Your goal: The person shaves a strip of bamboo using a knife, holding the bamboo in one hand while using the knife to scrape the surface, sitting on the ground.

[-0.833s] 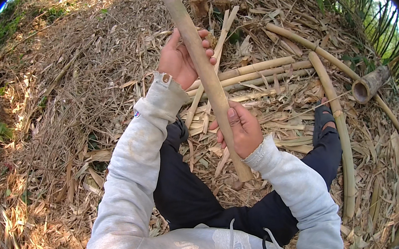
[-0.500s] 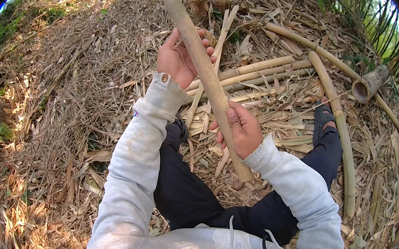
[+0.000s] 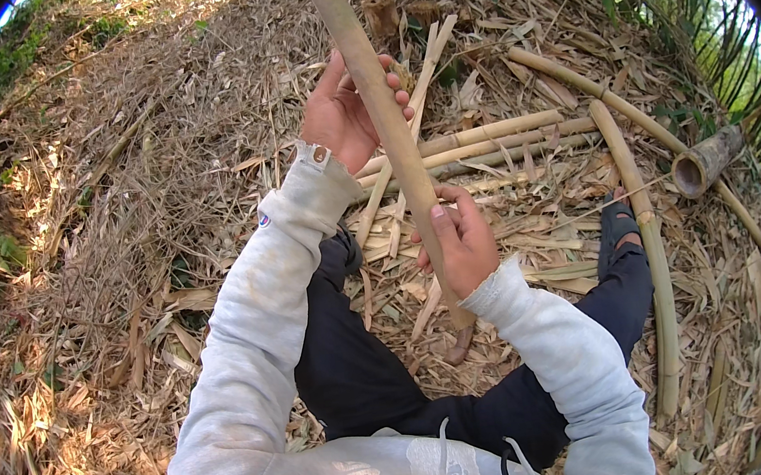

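A long, pale tan split piece of bamboo (image 3: 380, 100) slants across my front, from the top edge of the view down to my right wrist. Around its upper part, from the left and behind, goes my left hand (image 3: 344, 114), its fingertips showing on the right side. My right hand (image 3: 462, 242) grips the lower part, thumb on the near face and fingers behind. Under the bamboo, thin split strips (image 3: 423, 80) cross each other on the ground, partly covered by my left hand and the held piece.
Several bamboo lengths (image 3: 500, 128) lie across the litter beyond my feet. A long curved pole (image 3: 659, 298) runs beside my right foot (image 3: 615, 228). Farther right, a short hollow bamboo section (image 3: 704, 164) rests near another pole (image 3: 590, 88). Dry leaves and shavings (image 3: 138, 201) surround me.
The held bamboo has slid slightly up and away from me, so its lower end now sits closer to my right hand. Both hands have kept their hold.
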A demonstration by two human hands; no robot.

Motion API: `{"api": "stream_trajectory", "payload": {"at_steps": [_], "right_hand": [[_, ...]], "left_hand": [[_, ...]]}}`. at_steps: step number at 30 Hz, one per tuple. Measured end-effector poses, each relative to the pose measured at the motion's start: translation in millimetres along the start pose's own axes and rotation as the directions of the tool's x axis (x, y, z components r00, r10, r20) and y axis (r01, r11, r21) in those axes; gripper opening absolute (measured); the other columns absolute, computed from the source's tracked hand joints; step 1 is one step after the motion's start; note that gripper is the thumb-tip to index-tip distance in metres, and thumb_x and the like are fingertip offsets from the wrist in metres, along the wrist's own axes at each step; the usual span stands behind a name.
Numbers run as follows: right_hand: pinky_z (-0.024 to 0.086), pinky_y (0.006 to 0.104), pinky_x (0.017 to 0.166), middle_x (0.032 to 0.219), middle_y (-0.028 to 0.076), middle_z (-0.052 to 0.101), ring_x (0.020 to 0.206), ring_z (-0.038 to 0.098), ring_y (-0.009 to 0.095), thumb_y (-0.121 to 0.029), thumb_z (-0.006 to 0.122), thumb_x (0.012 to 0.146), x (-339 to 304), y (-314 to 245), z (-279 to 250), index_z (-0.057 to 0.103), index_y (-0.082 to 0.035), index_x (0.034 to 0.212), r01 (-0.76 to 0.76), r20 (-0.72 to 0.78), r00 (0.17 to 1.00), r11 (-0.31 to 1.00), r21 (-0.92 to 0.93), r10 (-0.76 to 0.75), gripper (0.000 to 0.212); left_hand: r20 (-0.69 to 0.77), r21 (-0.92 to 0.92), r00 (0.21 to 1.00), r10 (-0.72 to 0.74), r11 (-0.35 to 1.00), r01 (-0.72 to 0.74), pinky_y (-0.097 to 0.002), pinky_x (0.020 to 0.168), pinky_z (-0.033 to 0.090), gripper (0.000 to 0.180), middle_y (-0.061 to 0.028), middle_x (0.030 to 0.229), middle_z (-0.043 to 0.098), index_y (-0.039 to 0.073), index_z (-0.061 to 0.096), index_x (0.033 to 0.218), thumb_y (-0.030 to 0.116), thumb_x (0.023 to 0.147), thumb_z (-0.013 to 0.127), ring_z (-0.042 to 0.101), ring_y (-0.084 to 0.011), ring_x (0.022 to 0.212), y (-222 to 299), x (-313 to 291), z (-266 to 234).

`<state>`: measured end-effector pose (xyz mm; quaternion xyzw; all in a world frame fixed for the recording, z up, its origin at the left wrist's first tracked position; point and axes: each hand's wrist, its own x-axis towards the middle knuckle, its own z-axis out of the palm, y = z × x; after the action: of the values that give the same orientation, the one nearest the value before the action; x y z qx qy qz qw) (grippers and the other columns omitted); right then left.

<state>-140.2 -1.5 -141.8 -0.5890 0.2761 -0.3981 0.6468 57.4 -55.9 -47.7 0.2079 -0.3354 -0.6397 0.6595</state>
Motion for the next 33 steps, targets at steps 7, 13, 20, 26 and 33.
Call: {"api": "stream_trajectory", "payload": {"at_steps": [7,13,20,26,33], "right_hand": [[0.051,0.0344,0.066,0.083,0.014,0.063,0.071,0.065,0.023,-0.023,0.069,0.087,-4.7,1.2,7.0,0.047,0.000,0.125,0.228,-0.162,0.937,0.893,-0.388,-0.310,0.049],[0.052,0.0364,0.067,0.089,0.017,0.064,0.075,0.066,0.029,-0.022,0.071,0.084,-1.6,-0.2,-0.9,0.049,-0.001,0.123,0.245,-0.157,0.914,0.816,-0.523,-0.375,0.049],[0.053,0.0375,0.068,0.094,0.013,0.065,0.079,0.065,0.031,-0.016,0.069,0.084,22.0,-7.2,-33.5,0.055,-0.004,0.118,0.488,0.044,0.673,0.398,-0.777,-0.738,0.039],[0.051,0.0339,0.063,0.082,0.006,0.063,0.073,0.065,0.024,-0.009,0.071,0.075,15.3,-50.3,-65.5,0.060,-0.007,0.113,0.612,0.353,0.582,0.109,-0.783,-0.732,0.039],[0.046,0.0327,0.072,0.089,0.004,0.063,0.079,0.062,0.020,-0.006,0.067,0.069,-16.4,-94.7,-63.6,0.066,-0.009,0.106,0.670,0.488,0.475,-0.059,-0.740,-0.733,0.037]], "left_hand": [[-0.040,0.123,0.999,0.017,0.992,-0.012,-0.0448,0.079,0.054,0.054,-0.0104,0.095,0.062,0.001,0.055,0.117,0.050,0.100,0.040,0.063,-0.0262,0.083,-1.5,0.8,3.5],[-0.077,0.207,0.994,0.074,0.977,-0.057,-0.0450,0.081,0.055,0.053,-0.0111,0.099,0.063,0.001,0.051,0.122,0.048,0.101,0.038,0.065,-0.0270,0.085,-4.7,-1.3,10.9],[-0.143,0.884,0.646,0.749,0.391,-0.258,-0.0409,0.091,0.051,0.035,-0.0133,0.113,0.060,0.001,0.053,0.118,0.030,0.100,0.049,0.061,-0.0263,0.101,18.0,-21.5,15.6],[0.688,0.465,0.719,0.103,-0.823,-0.327,-0.0437,0.088,0.047,0.039,-0.0139,0.107,0.062,0.005,0.056,0.115,0.032,0.089,0.067,0.060,-0.0291,0.102,58.7,-71.8,78.2],[-0.284,0.887,0.774,-0.566,-0.462,-0.012,-0.0402,0.064,0.050,0.034,-0.0070,0.069,0.062,0.002,0.062,0.096,0.036,0.093,0.062,0.064,-0.0256,0.067,83.6,-129.5,55.8]]}}
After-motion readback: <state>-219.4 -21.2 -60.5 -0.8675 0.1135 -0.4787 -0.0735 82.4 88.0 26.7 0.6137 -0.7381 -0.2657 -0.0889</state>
